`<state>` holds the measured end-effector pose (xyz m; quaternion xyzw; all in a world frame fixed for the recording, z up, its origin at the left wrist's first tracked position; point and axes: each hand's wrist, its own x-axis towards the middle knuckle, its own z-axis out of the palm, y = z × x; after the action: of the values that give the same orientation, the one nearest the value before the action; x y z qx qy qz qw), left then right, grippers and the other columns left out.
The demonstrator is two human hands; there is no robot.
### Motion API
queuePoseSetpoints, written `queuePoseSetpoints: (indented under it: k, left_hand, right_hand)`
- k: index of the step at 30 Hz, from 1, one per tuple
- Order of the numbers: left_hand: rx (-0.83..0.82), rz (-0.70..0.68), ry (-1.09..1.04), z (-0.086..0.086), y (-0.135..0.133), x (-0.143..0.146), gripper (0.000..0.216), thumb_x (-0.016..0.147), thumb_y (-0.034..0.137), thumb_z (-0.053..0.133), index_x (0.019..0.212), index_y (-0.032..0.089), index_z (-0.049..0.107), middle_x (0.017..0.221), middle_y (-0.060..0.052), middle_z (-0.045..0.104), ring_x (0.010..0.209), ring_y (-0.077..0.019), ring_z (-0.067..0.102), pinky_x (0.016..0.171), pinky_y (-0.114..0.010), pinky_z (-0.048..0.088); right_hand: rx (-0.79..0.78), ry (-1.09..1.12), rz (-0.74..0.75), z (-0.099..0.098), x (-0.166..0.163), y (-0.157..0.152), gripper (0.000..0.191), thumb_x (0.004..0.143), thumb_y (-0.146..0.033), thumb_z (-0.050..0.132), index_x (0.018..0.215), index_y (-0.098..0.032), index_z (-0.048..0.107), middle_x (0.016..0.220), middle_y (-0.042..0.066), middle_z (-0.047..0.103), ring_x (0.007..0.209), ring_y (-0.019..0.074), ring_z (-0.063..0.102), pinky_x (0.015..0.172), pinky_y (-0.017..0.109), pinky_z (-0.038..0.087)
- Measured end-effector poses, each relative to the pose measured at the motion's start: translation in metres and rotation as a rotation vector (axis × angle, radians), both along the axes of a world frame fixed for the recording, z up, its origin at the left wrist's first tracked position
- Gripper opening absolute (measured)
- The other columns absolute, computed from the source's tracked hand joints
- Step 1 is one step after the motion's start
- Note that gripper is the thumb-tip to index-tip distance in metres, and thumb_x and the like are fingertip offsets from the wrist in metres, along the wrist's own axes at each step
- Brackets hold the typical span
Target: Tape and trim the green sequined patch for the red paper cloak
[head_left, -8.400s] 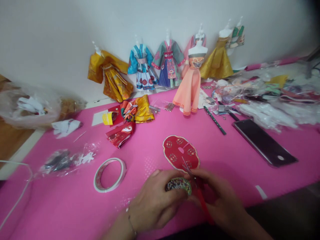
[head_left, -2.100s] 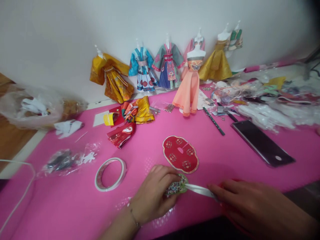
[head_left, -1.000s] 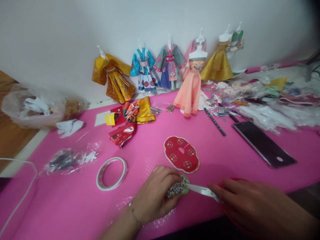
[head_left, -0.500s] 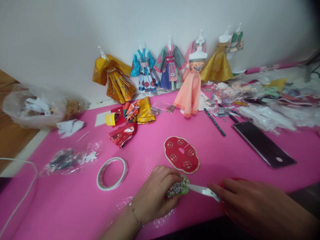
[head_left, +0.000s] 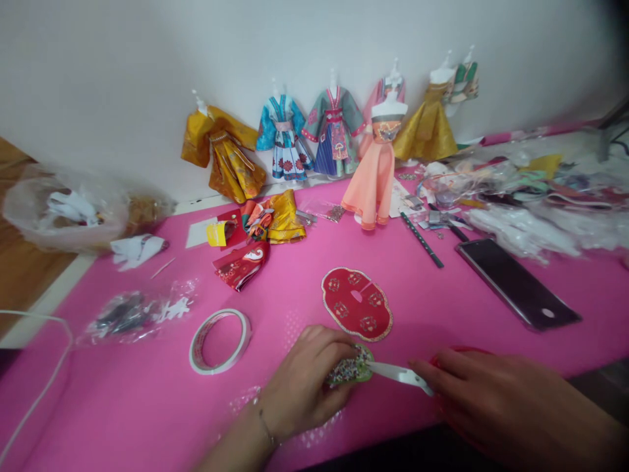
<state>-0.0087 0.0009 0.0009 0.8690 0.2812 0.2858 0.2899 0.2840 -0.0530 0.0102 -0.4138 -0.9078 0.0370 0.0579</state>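
A: Where's the left hand [head_left: 304,383]?

B: Bottom centre of the frame, down on the pink worktop [head_left: 147,406]. Fingers curled, pinching a small green-edged patterned piece [head_left: 350,368] at its left side.

A: Piece flat or lifted?

B: Low against the worktop. Can't tell if it fully touches.

A: Right hand [head_left: 491,400]?

B: Bottom right, closed over the red handles of the scissors [head_left: 397,374]. The pale blades point left, with the tip at the right edge of the patterned piece. Blades look close together; the exact gap is too blurred to call.

A: So the hands are near each other?

B: Apart, bridged by blade and piece.

A: What's around them?

B: Red scalloped piece [head_left: 357,303] lies flat just above the left hand, not touching it. Tape roll [head_left: 219,341] is left of centre, flat on the worktop. Dark phone [head_left: 518,282] is on the right, face up, with a black pen [head_left: 421,240] above it.

A: Background?

B: A row of dressed mannequins [head_left: 334,128] stands along the wall, upper centre. Peach dress [head_left: 372,177] stands in front of them. Clear plastic bag [head_left: 63,210] sits far left. Heap of wrappers and scraps, upper right, well apart from both hands.
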Motion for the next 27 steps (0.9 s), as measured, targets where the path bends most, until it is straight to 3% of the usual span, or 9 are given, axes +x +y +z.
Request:
queuePoseSetpoints:
  k: [27]
  left_hand:
    - [0.018,0.008,-0.008,0.0003,0.0001,0.0002,0.031,0.090,0.013,0.067,0.118,0.020,0.057,0.111,-0.008,0.072,0.100,-0.0223,0.064,0.090,-0.038,0.050]
  right_hand:
    - [0.071,-0.025,0.002,0.0048,-0.0029,0.0015,0.036,0.080,-0.008,0.049,0.109,-0.028,0.056,0.079,-0.003,0.067,0.057,0.0184,0.067,0.050,0.035,0.035]
